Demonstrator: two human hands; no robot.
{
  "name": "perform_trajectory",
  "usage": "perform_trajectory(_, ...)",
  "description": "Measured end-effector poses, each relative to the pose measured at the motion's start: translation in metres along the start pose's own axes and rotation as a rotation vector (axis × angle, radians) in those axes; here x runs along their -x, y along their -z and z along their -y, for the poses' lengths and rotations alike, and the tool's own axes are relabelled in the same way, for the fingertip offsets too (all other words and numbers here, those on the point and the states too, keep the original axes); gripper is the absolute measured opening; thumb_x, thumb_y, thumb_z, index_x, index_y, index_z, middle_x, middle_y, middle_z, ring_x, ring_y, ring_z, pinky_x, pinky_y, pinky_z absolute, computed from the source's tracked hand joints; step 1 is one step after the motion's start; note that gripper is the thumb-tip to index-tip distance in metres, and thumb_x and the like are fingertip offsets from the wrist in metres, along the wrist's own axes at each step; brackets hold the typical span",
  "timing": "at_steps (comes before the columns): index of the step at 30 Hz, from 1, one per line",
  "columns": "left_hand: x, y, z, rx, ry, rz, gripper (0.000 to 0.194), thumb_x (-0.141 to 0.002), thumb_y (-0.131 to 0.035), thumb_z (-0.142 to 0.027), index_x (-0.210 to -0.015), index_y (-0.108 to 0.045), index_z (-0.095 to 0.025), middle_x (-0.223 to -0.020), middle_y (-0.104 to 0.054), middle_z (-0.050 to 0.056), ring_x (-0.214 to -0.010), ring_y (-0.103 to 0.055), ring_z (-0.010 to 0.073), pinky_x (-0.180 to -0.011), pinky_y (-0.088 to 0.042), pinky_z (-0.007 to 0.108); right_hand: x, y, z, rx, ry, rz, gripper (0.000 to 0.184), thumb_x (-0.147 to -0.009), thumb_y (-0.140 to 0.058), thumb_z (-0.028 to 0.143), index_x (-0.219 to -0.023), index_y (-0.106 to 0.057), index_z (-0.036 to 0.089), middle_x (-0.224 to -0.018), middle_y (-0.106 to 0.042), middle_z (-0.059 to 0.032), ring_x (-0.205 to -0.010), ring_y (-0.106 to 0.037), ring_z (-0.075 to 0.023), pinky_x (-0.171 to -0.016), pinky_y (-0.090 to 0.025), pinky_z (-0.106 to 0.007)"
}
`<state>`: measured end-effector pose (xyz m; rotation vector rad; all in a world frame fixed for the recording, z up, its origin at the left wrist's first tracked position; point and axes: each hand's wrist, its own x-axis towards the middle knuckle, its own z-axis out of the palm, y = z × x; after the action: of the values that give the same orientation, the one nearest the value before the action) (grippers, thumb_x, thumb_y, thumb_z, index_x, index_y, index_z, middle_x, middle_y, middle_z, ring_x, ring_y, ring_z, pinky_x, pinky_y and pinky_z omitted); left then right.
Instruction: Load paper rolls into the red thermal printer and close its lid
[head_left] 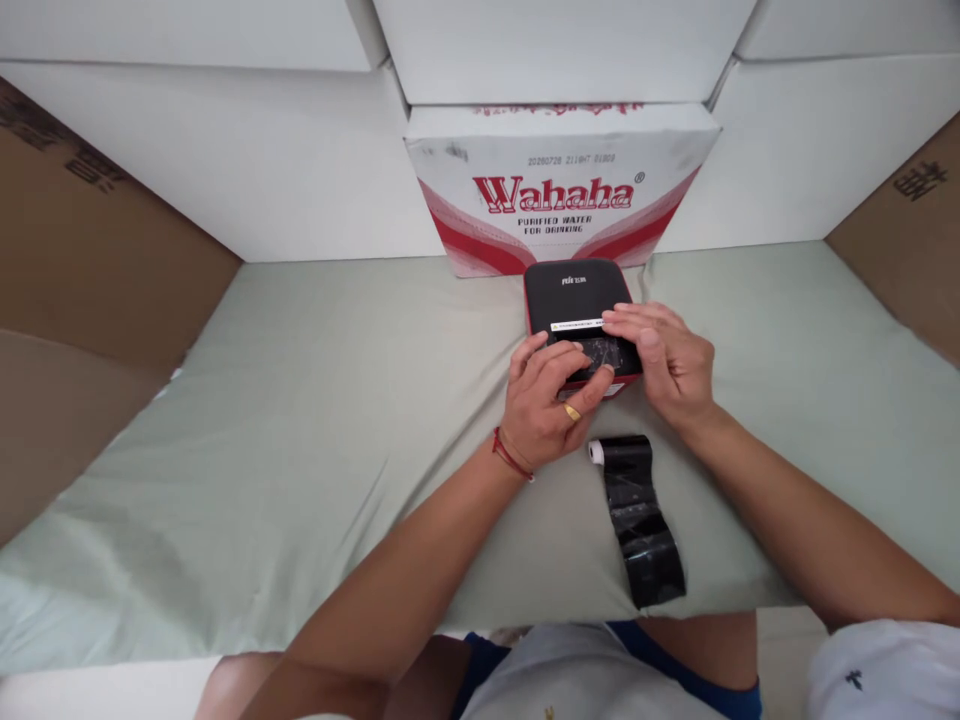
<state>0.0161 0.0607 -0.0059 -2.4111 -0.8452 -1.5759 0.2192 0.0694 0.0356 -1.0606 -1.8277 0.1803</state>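
Observation:
A small black device with red sides (574, 298), which looks like a label printer, sits on the cloth-covered table. A white strip with print (576, 325) runs across its top. My left hand (551, 395), with a ring and a red bracelet, rests on the device's front part, fingers apart over a glossy dark patch (604, 352). My right hand (671, 360) lies along the device's right edge with fingers stretched out, their tips at the white strip's end. Nearer to me, a roll of black film (637, 510) on a white core lies partly unrolled.
A white and red water carton (559, 190) stands right behind the device. White boxes (315, 160) wall off the back, and brown cardboard (97, 240) (911, 220) closes both sides. The pale green cloth (315, 420) has wrinkles and ends at the front edge near my lap.

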Motion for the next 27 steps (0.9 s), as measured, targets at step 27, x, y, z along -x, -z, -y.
perform_trajectory(27, 0.000, 0.001, 0.034, 0.594, 0.568, -0.159, 0.044, -0.107, -0.058, -0.055, -0.146, -0.059, -0.033, -0.131, -0.075, 0.005, -0.131, -0.071, 0.0256, -0.128, -0.041, 0.050, 0.015, -0.002, 0.001, -0.047, 0.144, 0.024, 0.045, -0.113, -0.042, 0.048, -0.150, -0.063, 0.031, -0.146, -0.073, -0.0111, -0.139, -0.066, -0.0336, -0.123, -0.046, -0.062)
